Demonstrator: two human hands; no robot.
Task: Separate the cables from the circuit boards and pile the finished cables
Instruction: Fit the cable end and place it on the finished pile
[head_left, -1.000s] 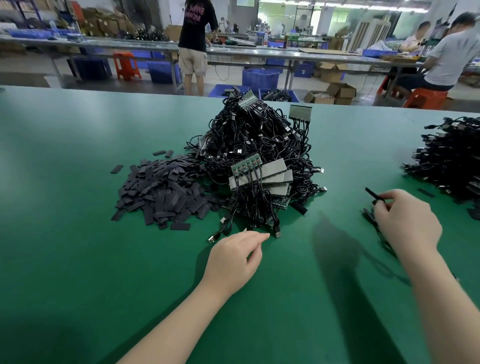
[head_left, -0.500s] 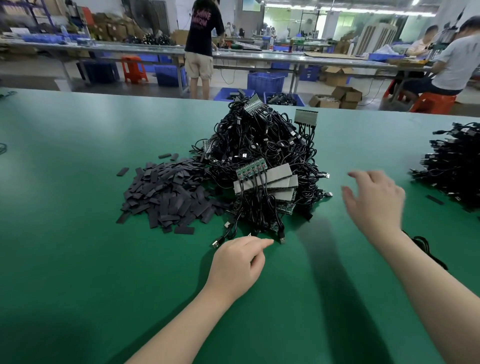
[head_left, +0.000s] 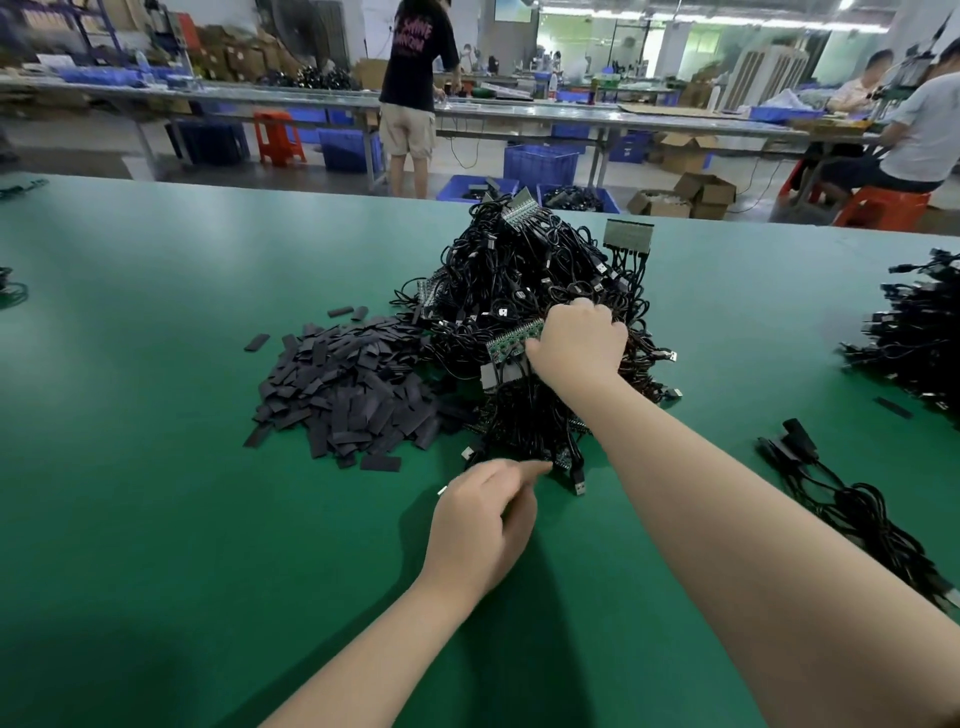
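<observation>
Right hand (head_left: 576, 345) fingertips buried in cable heap (head_left: 524, 291); grip unclear. Finished cables (head_left: 919, 338) cut by right edge.

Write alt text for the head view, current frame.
The person's right hand reaches into a tangled heap of black cables and green circuit boards on a green table; the left hand rests at its near edge. Flat black strips lie piled left.

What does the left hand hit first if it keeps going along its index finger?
Probably the near foot of the cable heap: the left hand points its forefinger at cables and a small green board there. Depth is unclear.
</observation>
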